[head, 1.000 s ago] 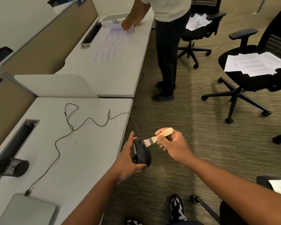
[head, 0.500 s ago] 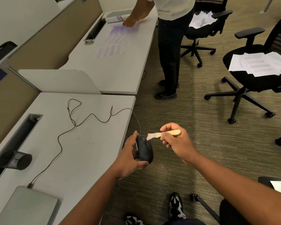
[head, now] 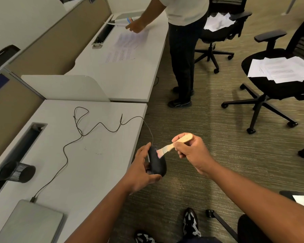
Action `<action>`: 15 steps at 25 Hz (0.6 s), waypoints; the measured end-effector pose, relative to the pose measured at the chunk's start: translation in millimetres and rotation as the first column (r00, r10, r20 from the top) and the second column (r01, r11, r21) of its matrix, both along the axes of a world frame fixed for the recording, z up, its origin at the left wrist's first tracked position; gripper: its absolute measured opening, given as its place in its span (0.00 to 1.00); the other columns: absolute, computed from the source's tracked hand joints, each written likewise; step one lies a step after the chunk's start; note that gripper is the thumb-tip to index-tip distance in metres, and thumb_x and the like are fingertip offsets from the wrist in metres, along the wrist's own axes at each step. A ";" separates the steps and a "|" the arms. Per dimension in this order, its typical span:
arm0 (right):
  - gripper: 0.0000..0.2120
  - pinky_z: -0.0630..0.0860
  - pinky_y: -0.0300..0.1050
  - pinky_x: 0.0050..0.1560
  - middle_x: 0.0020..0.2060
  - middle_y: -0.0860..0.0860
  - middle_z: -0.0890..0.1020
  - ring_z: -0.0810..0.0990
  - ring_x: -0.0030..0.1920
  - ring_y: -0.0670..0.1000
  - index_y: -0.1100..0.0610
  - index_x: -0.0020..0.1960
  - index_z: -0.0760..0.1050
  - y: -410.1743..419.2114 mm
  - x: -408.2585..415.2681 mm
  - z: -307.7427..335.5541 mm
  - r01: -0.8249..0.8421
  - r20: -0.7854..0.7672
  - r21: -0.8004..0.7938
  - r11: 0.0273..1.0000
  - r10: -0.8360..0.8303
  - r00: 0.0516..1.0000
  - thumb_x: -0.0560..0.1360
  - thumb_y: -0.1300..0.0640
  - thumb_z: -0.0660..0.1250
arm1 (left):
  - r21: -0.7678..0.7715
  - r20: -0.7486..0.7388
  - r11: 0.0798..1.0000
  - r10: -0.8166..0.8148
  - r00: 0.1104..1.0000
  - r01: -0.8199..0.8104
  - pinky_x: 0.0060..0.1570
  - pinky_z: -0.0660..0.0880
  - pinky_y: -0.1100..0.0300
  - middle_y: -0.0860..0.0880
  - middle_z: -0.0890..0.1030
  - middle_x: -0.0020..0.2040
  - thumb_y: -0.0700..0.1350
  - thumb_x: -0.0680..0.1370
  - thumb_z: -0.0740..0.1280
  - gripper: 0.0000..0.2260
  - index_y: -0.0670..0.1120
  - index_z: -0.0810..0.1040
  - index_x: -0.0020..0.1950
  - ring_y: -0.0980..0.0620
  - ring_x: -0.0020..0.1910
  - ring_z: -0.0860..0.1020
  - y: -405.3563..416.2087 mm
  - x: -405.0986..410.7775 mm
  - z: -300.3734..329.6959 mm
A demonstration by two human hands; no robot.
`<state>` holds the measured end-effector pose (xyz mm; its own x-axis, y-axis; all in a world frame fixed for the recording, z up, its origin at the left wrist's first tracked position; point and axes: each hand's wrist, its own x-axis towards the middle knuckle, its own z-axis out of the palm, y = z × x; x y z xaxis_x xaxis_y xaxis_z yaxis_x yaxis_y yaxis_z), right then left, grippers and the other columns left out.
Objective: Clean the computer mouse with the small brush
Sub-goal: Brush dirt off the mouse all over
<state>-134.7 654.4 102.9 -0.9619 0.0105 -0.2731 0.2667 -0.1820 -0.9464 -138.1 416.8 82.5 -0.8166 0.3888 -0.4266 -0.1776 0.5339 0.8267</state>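
Just off the front edge of the near desk [head: 95, 163], over the carpet, a black computer mouse [head: 157, 163] is held on its side in the left hand [head: 140, 172], whose fingers and thumb curl round its body. Against the upper end of the mouse rest the pale bristles of a small brush [head: 174, 145], its wooden handle pinched between the thumb and curled fingers of the right hand [head: 191, 151], which sits just right of the mouse. From the mouse a thin black cable [head: 81, 135] rises to the desk edge and winds across the desk top in loose loops to a plug at the rim of a closed grey laptop [head: 30, 223] at the desk's near left corner. Left of the cable, a black mesh pen cup [head: 18, 172] lies on its side by the desk's cable slot. Beyond the near desk stands a second desk [head: 130, 76] with printed sheets on it, where another person [head: 182, 50] in dark trousers bends over the papers. Right of that desk, two black office chairs [head: 270, 88] carry loose papers on their seats.
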 end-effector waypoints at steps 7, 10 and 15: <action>0.05 0.78 0.42 0.34 0.35 0.54 0.83 0.79 0.34 0.49 0.59 0.52 0.79 -4.8 -1.3 4.0 -0.093 -0.064 0.048 0.995 0.096 0.993 0.81 0.57 0.70 | -0.018 -0.003 0.999 -0.041 0.999 0.041 0.62 0.83 0.49 0.65 0.57 0.80 0.42 0.70 0.83 0.53 0.62 0.54 0.84 0.41 0.75 0.73 -0.1 1.5 1.6; 0.06 0.79 0.43 0.36 0.36 0.55 0.84 0.80 0.35 0.51 0.61 0.52 0.79 -7.8 -3.0 2.9 -0.117 -0.158 0.123 0.986 0.135 0.978 0.81 0.58 0.70 | -0.022 -0.005 0.998 -0.065 0.998 0.065 0.61 0.83 0.51 0.63 0.58 0.80 0.40 0.70 0.83 0.52 0.62 0.55 0.83 0.40 0.74 0.73 0.2 4.0 4.4; 0.02 0.82 0.59 0.40 0.37 0.56 0.84 0.82 0.38 0.61 0.53 0.50 0.80 -11.5 -6.7 -4.3 -0.083 -0.282 0.262 0.962 0.158 0.946 0.81 0.55 0.71 | 0.008 0.027 0.997 -0.079 0.997 0.078 0.58 0.84 0.49 0.62 0.58 0.81 0.39 0.70 0.83 0.52 0.67 0.56 0.82 0.39 0.71 0.76 0.3 2.7 8.9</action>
